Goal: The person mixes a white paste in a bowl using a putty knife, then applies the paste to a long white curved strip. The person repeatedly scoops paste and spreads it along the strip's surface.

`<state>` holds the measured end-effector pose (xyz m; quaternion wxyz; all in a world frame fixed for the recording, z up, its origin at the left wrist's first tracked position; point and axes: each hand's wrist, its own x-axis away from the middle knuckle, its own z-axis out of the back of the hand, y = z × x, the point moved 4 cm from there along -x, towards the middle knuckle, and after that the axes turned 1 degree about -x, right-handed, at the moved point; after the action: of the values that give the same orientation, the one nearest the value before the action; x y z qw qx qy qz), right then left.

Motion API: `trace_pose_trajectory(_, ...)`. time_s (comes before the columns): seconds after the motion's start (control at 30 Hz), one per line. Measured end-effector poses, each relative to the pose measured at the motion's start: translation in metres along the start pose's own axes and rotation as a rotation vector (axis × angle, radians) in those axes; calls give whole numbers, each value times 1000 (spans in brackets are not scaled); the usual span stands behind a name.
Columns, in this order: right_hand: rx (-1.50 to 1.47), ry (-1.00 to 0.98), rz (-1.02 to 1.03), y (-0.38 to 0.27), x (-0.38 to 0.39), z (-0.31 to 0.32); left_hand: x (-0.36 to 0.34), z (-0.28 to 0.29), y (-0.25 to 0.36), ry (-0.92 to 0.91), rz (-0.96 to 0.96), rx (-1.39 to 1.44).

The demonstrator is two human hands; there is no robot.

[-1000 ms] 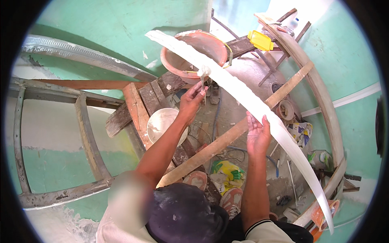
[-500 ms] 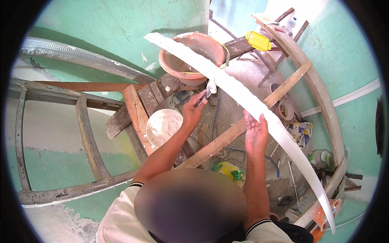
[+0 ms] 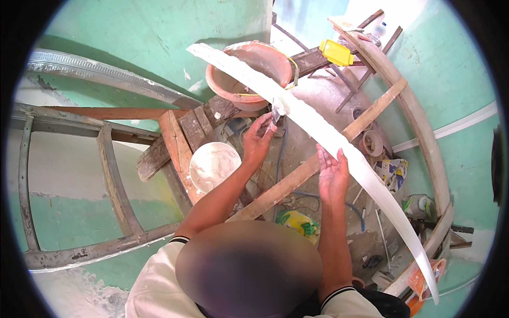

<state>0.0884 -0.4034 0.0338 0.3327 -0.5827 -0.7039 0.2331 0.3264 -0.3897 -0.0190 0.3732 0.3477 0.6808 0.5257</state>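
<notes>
A long, curved white strip (image 3: 313, 117) runs diagonally from upper centre to lower right, with rough, plaster-like edges on its upper part. My left hand (image 3: 258, 139) is closed around a small putty knife (image 3: 275, 115), whose handle is mostly hidden by the fingers. White plaster (image 3: 280, 106) sits on the blade, against the strip's lower edge. My right hand (image 3: 334, 177) is palm up, fingers stretched and thumb apart, its tips touching the strip's lower edge. Left of my left forearm stands a round white bucket (image 3: 214, 165) of white plaster.
Behind the strip is a large orange tub (image 3: 217, 85). A wooden bar (image 3: 286, 185) crosses beneath it to a curved wooden frame (image 3: 424, 124) at right. A yellow plastic piece (image 3: 336, 53) sits at the back. A ladder-like frame (image 3: 108, 175) stands left; bags and debris lie on the floor.
My left hand has moved slightly right and up, bringing the plaster-loaded putty knife closer against the strip's edge. My right hand keeps its place at the strip.
</notes>
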Motion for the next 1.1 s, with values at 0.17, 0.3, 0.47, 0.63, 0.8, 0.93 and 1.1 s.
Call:
trace_pose_trajectory(0.17,0,-26,-5,0,-1,-1,18,-2,-21,23,-24,-37)
trace_pose_trajectory(0.3,-1,-20,-10,1,-1,2,34,-3,-19,9,-127,-264)
trace_pose_trajectory(0.47,-8,1,-11,1,-1,3,51,2,-8,-80,-235,-427)
trace_pose_trajectory(0.63,18,26,-32,4,0,10,54,-8,-4,31,-62,-121)
trace_pose_trajectory(0.8,31,51,-59,2,-1,13,25,-27,7,66,-124,-70)
trace_pose_trajectory(0.93,27,27,-61,5,-2,10,29,-22,-16,49,-189,-249)
trace_pose_trajectory(1.1,57,59,-46,6,-5,21,44,-25,-16,16,-307,-418)
